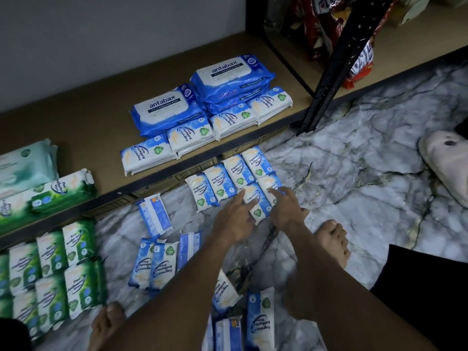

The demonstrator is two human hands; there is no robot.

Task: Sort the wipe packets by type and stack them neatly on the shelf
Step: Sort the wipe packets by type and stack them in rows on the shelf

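L hand [235, 219] & R hand [287, 211] — fingers straight, pressing blue packets [255, 202] on floor [354, 173]; green packets [76, 252] at left, shelf [88, 117] behind.

"antabax" on big blue packs [229, 74]; "Fragrance Free Antibacterial Wipes" on small packets [220, 184].

Blue-white wipe packets [234, 182] lie flat in rows before the shelf [96, 127]
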